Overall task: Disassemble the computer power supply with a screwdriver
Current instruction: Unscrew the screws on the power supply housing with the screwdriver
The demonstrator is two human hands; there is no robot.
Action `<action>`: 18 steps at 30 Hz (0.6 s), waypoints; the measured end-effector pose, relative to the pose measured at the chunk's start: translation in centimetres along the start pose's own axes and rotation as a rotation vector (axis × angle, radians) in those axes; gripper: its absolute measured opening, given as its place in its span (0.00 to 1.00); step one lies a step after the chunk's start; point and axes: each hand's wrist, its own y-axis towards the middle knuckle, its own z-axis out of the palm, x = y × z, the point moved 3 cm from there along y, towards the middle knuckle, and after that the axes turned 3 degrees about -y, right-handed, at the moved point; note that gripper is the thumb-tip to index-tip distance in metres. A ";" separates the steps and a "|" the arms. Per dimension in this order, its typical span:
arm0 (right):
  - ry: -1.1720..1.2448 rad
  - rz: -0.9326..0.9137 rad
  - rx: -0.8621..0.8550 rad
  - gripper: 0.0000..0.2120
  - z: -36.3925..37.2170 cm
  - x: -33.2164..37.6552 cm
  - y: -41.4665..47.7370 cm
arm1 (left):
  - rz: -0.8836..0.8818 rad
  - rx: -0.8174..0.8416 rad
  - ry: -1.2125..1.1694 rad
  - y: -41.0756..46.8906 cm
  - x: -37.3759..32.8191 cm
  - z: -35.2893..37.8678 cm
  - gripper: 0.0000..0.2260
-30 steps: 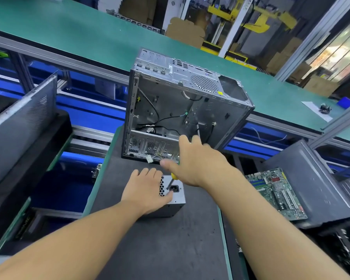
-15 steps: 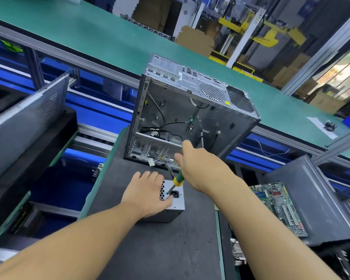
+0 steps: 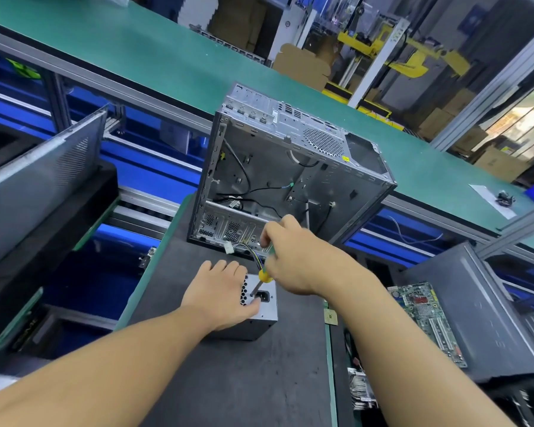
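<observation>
A small grey power supply (image 3: 267,315) stands on the dark mat (image 3: 244,380), its socket face turned up. My left hand (image 3: 219,294) lies over its left top side and holds it down. My right hand (image 3: 293,263) grips a screwdriver (image 3: 264,272) with a green and yellow handle. Its shaft slants down-left, and the tip meets the top face beside the black power socket. A bundle of coloured wires runs from the supply back to the case.
An open empty computer case (image 3: 290,180) stands right behind the supply. A bare motherboard (image 3: 426,318) leans on a dark case panel (image 3: 475,318) at the right. A grey side panel (image 3: 37,186) slopes at the left. A green bench (image 3: 167,57) runs across the back.
My right hand has come back from the case opening and tilted the screwdriver down, so its tip now rests on the supply's top face. My left hand has stayed on the supply.
</observation>
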 end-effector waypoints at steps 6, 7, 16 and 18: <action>-0.203 0.072 -0.116 0.05 -0.2 0.3 -0.4 | 0.001 -0.011 -0.003 0.0 0.0 0.2 0.28; -0.259 0.051 -0.159 0.04 -0.1 0.4 -0.4 | 0.002 -0.014 -0.007 0.0 0.1 0.2 0.29; 0.030 0.034 -0.018 0.15 0.0 -0.1 0.4 | 0.007 0.002 -0.004 0.0 0.0 0.2 0.30; -0.036 0.137 -0.094 0.19 -0.2 -0.1 0.4 | 0.004 0.008 -0.009 0.0 0.1 0.2 0.31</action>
